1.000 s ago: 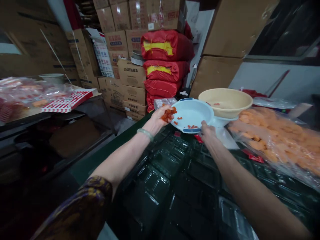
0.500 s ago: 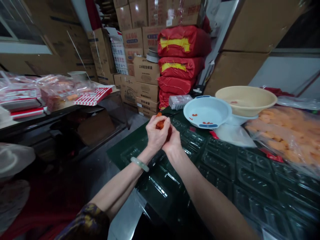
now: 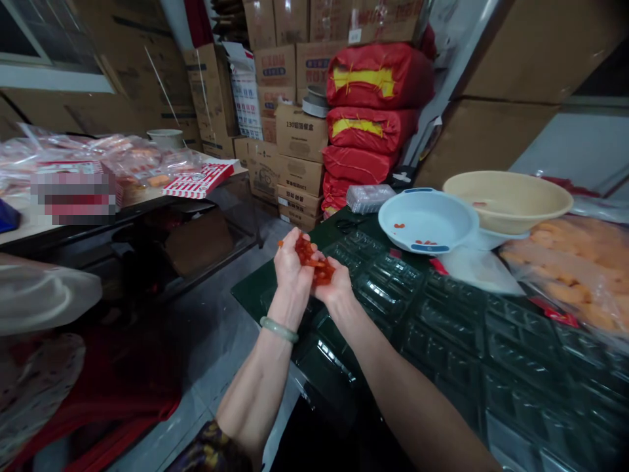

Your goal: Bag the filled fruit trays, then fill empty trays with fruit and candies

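Observation:
My left hand (image 3: 289,267), with a pale green bangle (image 3: 279,329) on its wrist, is cupped around a heap of small, glossy orange-red pieces (image 3: 305,252). Against it from the right, my right hand (image 3: 340,286) cradles more of the same pieces in its curled fingers. Their exact kind is too small to make out. Both hands are raised over the near left part of a dark green table (image 3: 250,288). Beneath and to the right of them lie rows of clear plastic trays (image 3: 388,282) with moulded compartments.
A light blue basin (image 3: 427,219) holding a few orange-red pieces stands beyond the trays, beside a cream basin (image 3: 511,196). A bag of orange rounds (image 3: 565,262) lies at right. Black scissors (image 3: 348,225) and a clear plastic pack (image 3: 368,198) are at the far edge. Another table (image 3: 132,203) stands left.
My hands were clasped together over the pieces; they have now parted into a cupped shape, showing the heap inside. The view has shifted slightly left.

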A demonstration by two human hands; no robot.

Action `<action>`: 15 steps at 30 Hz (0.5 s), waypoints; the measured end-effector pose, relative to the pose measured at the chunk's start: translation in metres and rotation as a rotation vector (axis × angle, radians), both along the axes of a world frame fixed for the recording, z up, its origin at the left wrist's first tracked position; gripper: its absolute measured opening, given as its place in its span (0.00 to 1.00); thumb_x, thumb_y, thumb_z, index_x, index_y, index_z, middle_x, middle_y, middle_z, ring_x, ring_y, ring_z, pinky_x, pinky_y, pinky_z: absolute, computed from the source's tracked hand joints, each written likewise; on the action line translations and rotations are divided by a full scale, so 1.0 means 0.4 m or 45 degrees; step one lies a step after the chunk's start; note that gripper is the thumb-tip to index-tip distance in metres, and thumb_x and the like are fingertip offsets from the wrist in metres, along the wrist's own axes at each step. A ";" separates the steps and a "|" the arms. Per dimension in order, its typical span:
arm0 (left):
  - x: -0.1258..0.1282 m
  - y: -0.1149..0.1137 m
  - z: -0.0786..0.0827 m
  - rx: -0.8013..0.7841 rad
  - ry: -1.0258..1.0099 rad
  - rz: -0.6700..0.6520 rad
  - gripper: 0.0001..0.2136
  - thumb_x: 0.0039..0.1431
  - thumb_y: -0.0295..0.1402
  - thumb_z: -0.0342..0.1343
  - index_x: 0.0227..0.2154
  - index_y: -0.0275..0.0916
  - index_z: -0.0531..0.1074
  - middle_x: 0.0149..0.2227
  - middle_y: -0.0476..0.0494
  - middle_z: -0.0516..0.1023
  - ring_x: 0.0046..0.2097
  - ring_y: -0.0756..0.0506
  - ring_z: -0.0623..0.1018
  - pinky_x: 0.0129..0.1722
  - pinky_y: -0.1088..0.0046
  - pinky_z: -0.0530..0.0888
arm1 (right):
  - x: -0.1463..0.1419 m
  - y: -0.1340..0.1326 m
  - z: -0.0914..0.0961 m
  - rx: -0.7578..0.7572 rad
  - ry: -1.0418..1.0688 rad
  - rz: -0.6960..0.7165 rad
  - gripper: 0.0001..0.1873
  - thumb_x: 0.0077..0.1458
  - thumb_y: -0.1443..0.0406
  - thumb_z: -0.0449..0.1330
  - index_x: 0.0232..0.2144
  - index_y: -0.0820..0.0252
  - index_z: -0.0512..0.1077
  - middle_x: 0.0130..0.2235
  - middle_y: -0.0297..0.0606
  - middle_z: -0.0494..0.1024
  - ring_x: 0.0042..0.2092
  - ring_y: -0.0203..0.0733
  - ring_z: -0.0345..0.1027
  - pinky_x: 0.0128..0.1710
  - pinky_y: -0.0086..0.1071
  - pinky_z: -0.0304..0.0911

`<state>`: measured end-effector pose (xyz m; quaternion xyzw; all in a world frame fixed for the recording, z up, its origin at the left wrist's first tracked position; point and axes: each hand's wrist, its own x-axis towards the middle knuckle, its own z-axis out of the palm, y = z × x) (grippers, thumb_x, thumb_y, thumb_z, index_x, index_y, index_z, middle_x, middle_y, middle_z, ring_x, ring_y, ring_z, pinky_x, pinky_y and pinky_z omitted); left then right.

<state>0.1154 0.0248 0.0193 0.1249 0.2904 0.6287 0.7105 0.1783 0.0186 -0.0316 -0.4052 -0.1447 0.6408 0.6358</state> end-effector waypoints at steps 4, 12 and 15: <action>-0.033 0.006 -0.011 -0.043 -0.172 -0.261 0.06 0.54 0.29 0.51 0.24 0.37 0.63 0.22 0.50 0.67 0.19 0.54 0.67 0.15 0.82 0.61 | 0.068 -0.014 -0.009 -0.097 -0.144 0.074 0.14 0.60 0.66 0.43 0.27 0.59 0.65 0.19 0.29 0.64 0.17 0.30 0.53 0.14 0.22 0.46; -0.092 -0.073 -0.074 -0.175 -0.136 -0.486 0.05 0.49 0.30 0.55 0.23 0.36 0.66 0.25 0.47 0.67 0.20 0.53 0.66 0.12 0.82 0.59 | 0.350 0.149 -0.028 -0.353 -1.031 -0.140 0.12 0.53 0.64 0.59 0.21 0.61 0.63 0.11 0.22 0.56 0.13 0.26 0.44 0.13 0.22 0.38; -0.092 -0.082 -0.090 -0.242 -0.142 -0.483 0.05 0.47 0.30 0.57 0.23 0.37 0.66 0.25 0.47 0.67 0.19 0.52 0.66 0.11 0.82 0.59 | 0.397 0.254 -0.033 -0.394 -1.364 -0.161 0.12 0.49 0.64 0.63 0.20 0.62 0.65 0.12 0.23 0.58 0.14 0.26 0.50 0.14 0.23 0.44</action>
